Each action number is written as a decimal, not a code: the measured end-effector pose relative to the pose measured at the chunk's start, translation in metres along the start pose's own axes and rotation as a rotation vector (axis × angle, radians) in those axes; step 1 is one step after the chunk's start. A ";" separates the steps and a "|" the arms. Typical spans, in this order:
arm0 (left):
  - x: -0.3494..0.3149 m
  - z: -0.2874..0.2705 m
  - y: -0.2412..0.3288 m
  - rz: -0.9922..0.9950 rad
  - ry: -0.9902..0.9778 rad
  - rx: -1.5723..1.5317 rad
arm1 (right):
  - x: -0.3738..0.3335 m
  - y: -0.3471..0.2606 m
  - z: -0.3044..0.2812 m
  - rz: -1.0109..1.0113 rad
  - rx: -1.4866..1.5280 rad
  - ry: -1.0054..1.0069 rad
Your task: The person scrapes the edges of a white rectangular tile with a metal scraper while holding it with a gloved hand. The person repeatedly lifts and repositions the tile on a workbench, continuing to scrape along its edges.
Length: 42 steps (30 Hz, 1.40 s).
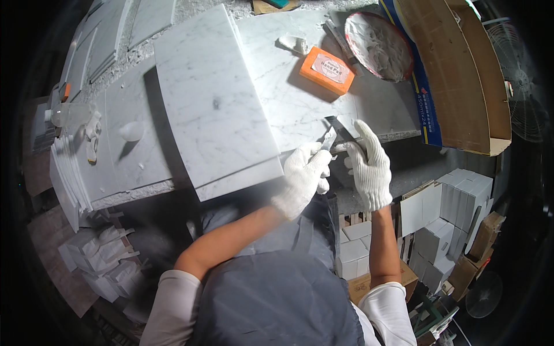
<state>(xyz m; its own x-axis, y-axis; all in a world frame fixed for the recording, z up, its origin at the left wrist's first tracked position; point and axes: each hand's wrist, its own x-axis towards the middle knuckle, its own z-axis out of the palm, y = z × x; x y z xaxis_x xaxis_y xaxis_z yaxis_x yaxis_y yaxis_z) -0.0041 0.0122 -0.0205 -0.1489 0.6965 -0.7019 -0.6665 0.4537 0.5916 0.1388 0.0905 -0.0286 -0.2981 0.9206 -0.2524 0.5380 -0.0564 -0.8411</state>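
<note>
Both my hands wear white knit gloves and meet just past the near edge of the marble work surface. My left hand (303, 176) is closed round a small scraper (329, 139) whose blade is smeared white. Close beside it, my right hand (369, 167) grips a dark, flat-bladed putty knife (340, 130), its index finger raised. The two blades are near each other; the gloves hide both handles. A large marble slab (213, 104) lies on the surface left of my hands. Beyond them sits an orange hand pad (327, 71).
A red-rimmed bowl (378, 49) of white paste stands at the far right, with a narrow tool (340, 40) beside it. A cardboard box (461, 75) borders the right side. White boxes (456, 207) stack at lower right. A plastic cup-like piece (131, 131) lies left.
</note>
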 end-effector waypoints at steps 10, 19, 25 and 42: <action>0.010 -0.001 -0.013 0.077 0.056 0.058 | 0.005 -0.015 -0.008 -0.126 -0.195 -0.160; 0.010 -0.002 -0.017 0.112 0.049 0.112 | 0.016 -0.035 -0.018 -0.234 -0.382 -0.069; 0.013 -0.003 -0.017 0.142 0.056 0.137 | 0.013 -0.028 -0.019 -0.225 -0.256 -0.135; 0.005 0.006 -0.004 0.147 0.065 0.154 | 0.002 -0.024 -0.017 -0.243 -0.322 -0.045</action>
<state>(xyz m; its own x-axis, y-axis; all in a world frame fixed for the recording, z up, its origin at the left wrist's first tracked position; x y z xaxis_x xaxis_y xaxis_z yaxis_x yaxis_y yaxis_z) 0.0023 0.0173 -0.0239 -0.2859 0.7264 -0.6249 -0.5156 0.4331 0.7393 0.1390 0.1003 -0.0010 -0.4776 0.8738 -0.0917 0.6648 0.2912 -0.6879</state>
